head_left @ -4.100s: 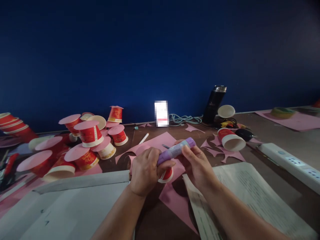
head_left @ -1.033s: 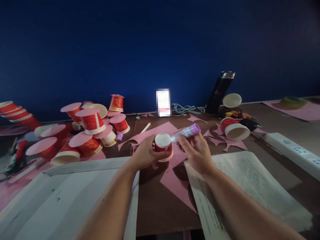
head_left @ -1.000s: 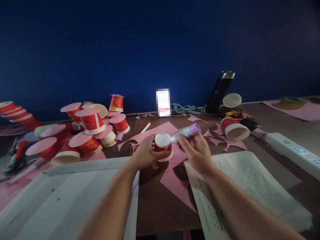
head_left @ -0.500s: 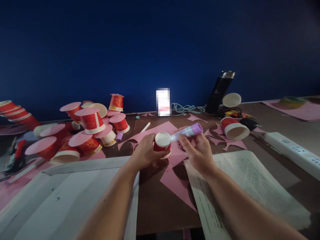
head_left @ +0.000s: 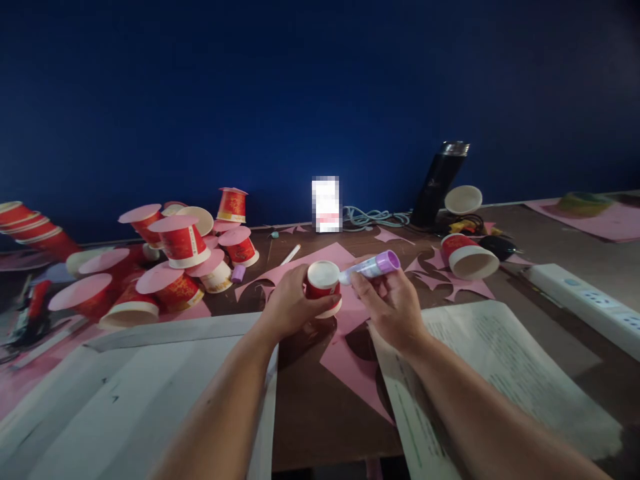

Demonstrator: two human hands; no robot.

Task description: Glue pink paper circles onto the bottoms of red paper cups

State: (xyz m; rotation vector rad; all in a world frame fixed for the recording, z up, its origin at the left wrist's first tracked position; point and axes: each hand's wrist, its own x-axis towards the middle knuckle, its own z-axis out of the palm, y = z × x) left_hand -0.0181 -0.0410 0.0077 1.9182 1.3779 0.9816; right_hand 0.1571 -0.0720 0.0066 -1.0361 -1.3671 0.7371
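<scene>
A red paper cup (head_left: 323, 280) stands upside down in the middle of the table, its white base facing up. My left hand (head_left: 289, 300) is closed around the cup's left and front sides. My right hand (head_left: 393, 303) grips a purple glue stick (head_left: 373, 265), tilted sideways, its white tip at the right edge of the cup's base. Whether the tip touches the rim I cannot tell. Cut pink paper (head_left: 345, 313) lies beneath and beside the cup.
Several red cups topped with pink paper discs (head_left: 180, 243) crowd the left side, near a small purple cap (head_left: 239, 273). White sheets (head_left: 175, 393) and a printed page (head_left: 490, 353) lie in front. At right are a tipped cup (head_left: 467, 257), a black flask (head_left: 440, 187) and a power strip (head_left: 590, 300).
The glue stick and my right hand have shifted slightly left and down. The cup has tilted or moved a little in my left hand, which keeps its hold.
</scene>
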